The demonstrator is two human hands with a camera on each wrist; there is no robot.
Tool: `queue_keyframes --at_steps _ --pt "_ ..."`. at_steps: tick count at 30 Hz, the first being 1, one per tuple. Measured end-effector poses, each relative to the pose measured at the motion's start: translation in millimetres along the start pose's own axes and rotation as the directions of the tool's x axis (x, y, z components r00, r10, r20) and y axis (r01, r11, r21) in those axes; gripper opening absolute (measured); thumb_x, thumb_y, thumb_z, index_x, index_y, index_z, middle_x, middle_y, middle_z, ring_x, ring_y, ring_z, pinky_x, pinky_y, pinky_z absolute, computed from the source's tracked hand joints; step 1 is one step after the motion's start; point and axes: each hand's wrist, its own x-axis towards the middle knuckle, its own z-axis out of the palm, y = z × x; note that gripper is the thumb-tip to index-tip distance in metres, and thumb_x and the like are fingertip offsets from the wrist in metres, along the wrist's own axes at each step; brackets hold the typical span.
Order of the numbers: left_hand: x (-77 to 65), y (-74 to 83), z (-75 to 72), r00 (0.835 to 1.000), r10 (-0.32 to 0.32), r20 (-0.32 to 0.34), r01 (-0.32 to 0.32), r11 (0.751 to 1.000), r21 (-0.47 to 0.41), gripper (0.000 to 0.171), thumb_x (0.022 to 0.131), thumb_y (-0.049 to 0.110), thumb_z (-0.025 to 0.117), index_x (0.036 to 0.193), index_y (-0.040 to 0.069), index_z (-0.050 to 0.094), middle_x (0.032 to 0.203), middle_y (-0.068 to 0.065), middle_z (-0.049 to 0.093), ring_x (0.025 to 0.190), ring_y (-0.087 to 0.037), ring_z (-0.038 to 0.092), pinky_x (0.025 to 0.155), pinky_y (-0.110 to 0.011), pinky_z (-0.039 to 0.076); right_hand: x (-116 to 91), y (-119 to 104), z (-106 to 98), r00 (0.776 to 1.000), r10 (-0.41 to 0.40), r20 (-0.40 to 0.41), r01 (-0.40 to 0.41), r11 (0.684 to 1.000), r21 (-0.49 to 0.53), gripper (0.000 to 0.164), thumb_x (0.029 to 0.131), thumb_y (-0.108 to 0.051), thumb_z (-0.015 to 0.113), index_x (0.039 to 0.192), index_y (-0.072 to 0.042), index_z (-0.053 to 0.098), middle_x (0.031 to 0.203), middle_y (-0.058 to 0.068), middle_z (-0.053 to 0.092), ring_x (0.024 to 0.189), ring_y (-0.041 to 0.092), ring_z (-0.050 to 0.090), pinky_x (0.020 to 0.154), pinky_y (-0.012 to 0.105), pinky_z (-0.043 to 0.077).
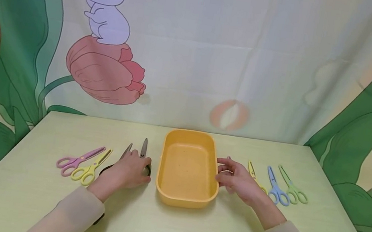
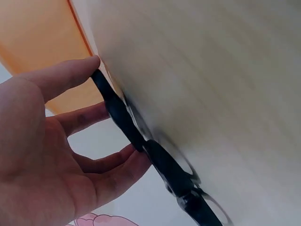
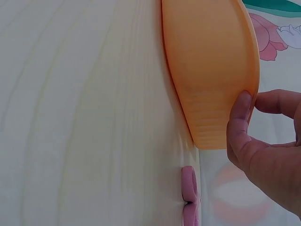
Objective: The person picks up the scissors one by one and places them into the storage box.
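My left hand (image 1: 130,170) pinches black-handled scissors (image 2: 120,115) by the handle, thumb at one end and fingertips along the other side. They lie at the table surface, left of a yellow-orange plastic bin (image 1: 183,201). A second grey blade (image 1: 126,151) and more black handle show beside the hand, apparently another pair; the hand hides part of both. At the bin's right side, my right hand (image 1: 239,181) pinches the rim, its thumb (image 3: 241,108) against the outer wall. Inside, the bin holds nothing.
Pink scissors (image 1: 72,163) and yellow scissors (image 1: 89,169) lie at the left. On the right are another yellow pair (image 1: 252,169), a blue pair (image 1: 274,182) and a green pair (image 1: 293,188). Pink handles (image 3: 189,186) sit near the bin. A printed curtain (image 1: 196,52) hangs behind.
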Motion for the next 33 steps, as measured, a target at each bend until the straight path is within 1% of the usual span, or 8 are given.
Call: queue_keyframes --at_steps 5,7,11,13,19,24,28,33 --pt "3.2 1.3 0.6 0.999 -0.005 -0.036 0.005 1.0 0.0 0.036 0.09 0.03 0.074 0.115 0.007 0.066 0.103 -0.022 0.059 0.106 -0.044 0.054 0.109 -0.061 0.033 -0.6 0.4 1.0 1.0 0.008 -0.001 -0.008 1.0 0.008 0.062 0.097 -0.002 0.064 0.152 0.003 0.038 0.122 0.02 0.053 0.087 0.024 0.066 0.056 0.024 0.038" --pt "3.0 1.6 0.4 0.998 -0.017 -0.053 0.017 1.0 -0.009 0.034 0.089 0.029 0.074 0.114 0.007 0.065 0.106 -0.026 0.058 0.109 -0.047 0.053 0.107 -0.061 0.036 -0.3 0.7 1.1 1.0 0.013 -0.004 -0.013 1.0 0.007 0.062 0.097 -0.002 0.064 0.153 0.003 0.038 0.122 0.021 0.053 0.087 0.025 0.067 0.056 0.024 0.038" --pt "1.9 1.4 -0.7 0.994 -0.061 -0.087 0.056 0.997 -0.051 0.033 0.088 0.026 0.074 0.112 0.007 0.063 0.113 -0.031 0.051 0.111 -0.049 0.05 0.092 -0.06 0.048 1.4 0.4 1.3 1.0 0.017 -0.007 -0.017 1.0 0.009 0.062 0.096 -0.001 0.064 0.153 0.002 0.039 0.124 0.022 0.053 0.09 0.026 0.067 0.057 0.025 0.041" --pt "1.6 0.6 -1.7 0.992 -0.077 -0.102 0.069 0.995 -0.075 0.033 0.088 0.025 0.074 0.112 0.007 0.062 0.113 -0.031 0.049 0.108 -0.047 0.048 0.085 -0.058 0.05 2.5 0.3 1.2 1.0 0.009 -0.007 -0.009 1.0 0.013 0.061 0.097 -0.001 0.063 0.152 0.004 0.039 0.125 0.023 0.054 0.092 0.027 0.067 0.058 0.025 0.043" --pt "2.2 -1.5 -5.7 0.984 -0.1 -0.146 0.085 0.99 -0.109 0.036 0.089 0.023 0.074 0.118 0.005 0.061 0.112 -0.03 0.048 0.104 -0.045 0.047 0.082 -0.055 0.05 3.6 1.0 2.8 1.0 0.006 -0.011 -0.006 0.999 0.032 0.056 0.096 0.002 0.062 0.148 0.009 0.042 0.126 0.026 0.057 0.096 0.03 0.068 0.068 0.028 0.055" --pt "1.4 0.7 -10.6 0.973 -0.098 -0.209 0.072 0.989 -0.126 0.04 0.09 0.023 0.074 0.122 0.004 0.059 0.112 -0.029 0.047 0.105 -0.045 0.047 0.083 -0.054 0.049 3.1 2.4 3.6 1.0 -0.005 -0.017 0.006 0.999 0.051 0.056 0.095 0.004 0.061 0.147 0.01 0.043 0.127 0.026 0.055 0.101 0.03 0.066 0.081 0.034 0.06" --pt "1.7 3.9 -14.4 0.964 -0.082 -0.252 0.051 0.991 -0.125 0.041 0.09 0.023 0.073 0.123 0.004 0.058 0.111 -0.029 0.047 0.104 -0.045 0.046 0.082 -0.054 0.049 3.3 3.3 3.4 1.0 -0.008 -0.015 0.009 0.998 0.059 0.057 0.095 0.004 0.062 0.148 0.009 0.042 0.128 0.025 0.052 0.101 0.029 0.064 0.083 0.036 0.059" --pt "2.6 7.7 -17.5 0.955 -0.08 -0.285 0.048 0.992 -0.118 0.04 0.089 0.021 0.068 0.123 0.003 0.057 0.11 -0.029 0.046 0.101 -0.044 0.045 0.079 -0.053 0.048 3.2 4.3 3.4 1.0 -0.006 -0.009 0.006 0.998 0.067 0.059 0.095 0.004 0.062 0.15 0.008 0.04 0.127 0.025 0.05 0.102 0.028 0.061 0.083 0.036 0.059"
